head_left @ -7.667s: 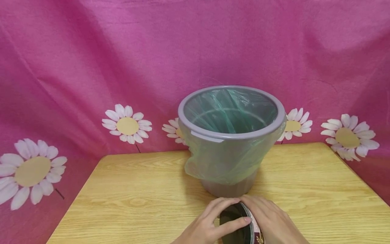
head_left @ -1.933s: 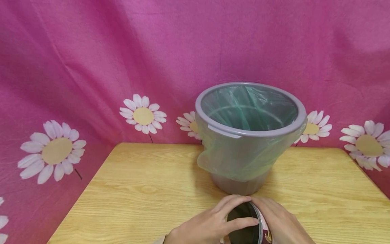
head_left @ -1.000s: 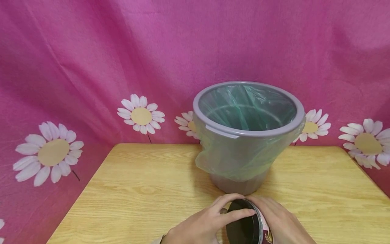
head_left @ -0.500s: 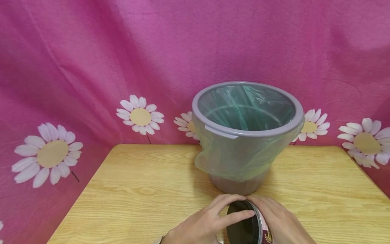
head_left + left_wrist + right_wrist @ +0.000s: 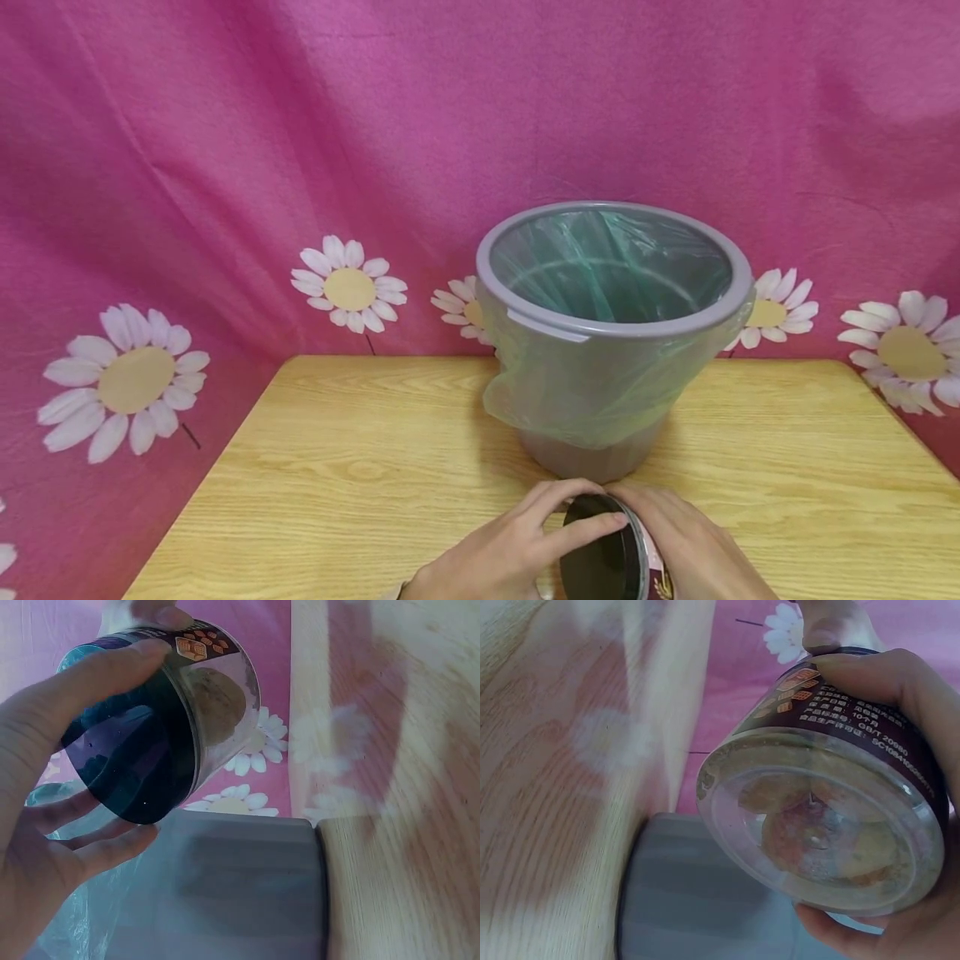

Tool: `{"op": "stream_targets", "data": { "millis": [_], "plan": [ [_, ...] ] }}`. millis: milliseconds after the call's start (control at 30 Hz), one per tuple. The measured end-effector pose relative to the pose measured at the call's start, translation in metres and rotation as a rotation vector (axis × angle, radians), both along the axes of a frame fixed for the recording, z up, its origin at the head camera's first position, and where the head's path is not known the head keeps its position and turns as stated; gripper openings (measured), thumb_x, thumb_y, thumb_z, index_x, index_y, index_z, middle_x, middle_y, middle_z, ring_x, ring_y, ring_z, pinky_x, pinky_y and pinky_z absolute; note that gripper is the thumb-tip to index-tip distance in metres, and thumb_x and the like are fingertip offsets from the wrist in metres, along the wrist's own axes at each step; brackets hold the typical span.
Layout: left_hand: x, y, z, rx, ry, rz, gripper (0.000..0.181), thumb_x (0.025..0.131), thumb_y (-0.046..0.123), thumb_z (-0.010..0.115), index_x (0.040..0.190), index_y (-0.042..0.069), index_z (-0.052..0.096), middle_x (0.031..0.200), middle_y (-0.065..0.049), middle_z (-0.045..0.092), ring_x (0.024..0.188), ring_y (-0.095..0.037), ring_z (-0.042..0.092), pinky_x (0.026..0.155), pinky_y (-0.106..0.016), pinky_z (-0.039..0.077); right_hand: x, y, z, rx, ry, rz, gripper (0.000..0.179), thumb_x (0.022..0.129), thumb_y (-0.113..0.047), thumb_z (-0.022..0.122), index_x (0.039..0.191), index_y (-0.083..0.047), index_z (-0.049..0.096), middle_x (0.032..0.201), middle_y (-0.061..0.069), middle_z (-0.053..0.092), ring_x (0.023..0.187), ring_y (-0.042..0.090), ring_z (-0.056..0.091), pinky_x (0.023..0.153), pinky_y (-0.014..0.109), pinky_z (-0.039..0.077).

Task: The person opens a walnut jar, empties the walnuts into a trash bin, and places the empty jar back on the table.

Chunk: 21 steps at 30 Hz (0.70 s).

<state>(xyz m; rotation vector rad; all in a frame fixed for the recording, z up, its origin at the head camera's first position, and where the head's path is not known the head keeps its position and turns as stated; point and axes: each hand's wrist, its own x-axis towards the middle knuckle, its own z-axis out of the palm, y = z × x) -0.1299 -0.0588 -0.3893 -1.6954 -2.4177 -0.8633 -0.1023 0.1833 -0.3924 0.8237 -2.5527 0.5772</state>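
A clear plastic jar (image 5: 821, 900) with a dark printed label (image 5: 855, 716) is held tilted over, its dark lid (image 5: 135, 757) turned to the left. Through its base, seen in the right wrist view, round pale-brown pieces like biscuits show. My left hand (image 5: 506, 546) grips the lid, thumb on one side and fingers curled over the opposite edge. Wrapped round the jar's body from the other side is my right hand (image 5: 693, 537), its thumb along the label. Both hands are low in the head view, just in front of the bin.
A grey-mauve waste bin (image 5: 577, 462) stands behind the hands, its mouth lined with a thin green bag (image 5: 607, 267) folded over the rim. It stands on a wood-grain table (image 5: 337, 483). A pink curtain (image 5: 420, 125) with daisies hangs at the back and sides.
Since the oldest frame, the head view has shifted, so the bin and hands appear further right. My left fingers have shifted slightly on the lid; both hands keep hold of the jar.
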Motion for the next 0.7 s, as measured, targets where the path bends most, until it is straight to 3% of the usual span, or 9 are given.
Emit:
{"op": "stream_targets", "data": {
  "millis": [200, 467, 700],
  "plan": [
    [0.0010, 0.0020, -0.0002, -0.023, 0.018, 0.003, 0.092, 0.082, 0.039, 0.075, 0.154, 0.025, 0.019, 0.155, 0.001, 0.013, 0.138, -0.014, 0.022, 0.108, -0.025, 0.032, -0.0002, 0.0011, -0.0007, -0.015, 0.026, 0.005, 0.097, 0.056, -0.071, 0.079, 0.132, -0.016, 0.054, 0.121, -0.012, 0.057, 0.102, 0.007, 0.056, 0.075, 0.038, 0.054],
    [-0.0005, 0.0025, -0.0038, -0.010, 0.074, 0.030, 0.091, 0.081, 0.040, 0.077, 0.153, 0.024, 0.023, 0.150, -0.002, 0.023, 0.135, -0.013, 0.029, 0.107, -0.022, 0.031, 0.0000, 0.0003, -0.0033, -0.003, 0.035, 0.008, 0.095, 0.058, -0.072, 0.077, 0.132, -0.017, 0.053, 0.122, -0.014, 0.057, 0.103, 0.004, 0.054, 0.077, 0.035, 0.053],
    [-0.0006, 0.0032, -0.0009, -0.009, 0.092, 0.043, 0.100, 0.077, 0.043, 0.079, 0.154, 0.024, 0.017, 0.155, 0.000, 0.015, 0.139, -0.014, 0.022, 0.109, -0.026, 0.030, -0.0017, 0.0019, -0.0030, -0.021, 0.090, 0.023, 0.099, 0.054, -0.072, 0.079, 0.131, -0.015, 0.055, 0.120, -0.011, 0.058, 0.102, 0.009, 0.056, 0.077, 0.038, 0.053]
  ]
}}
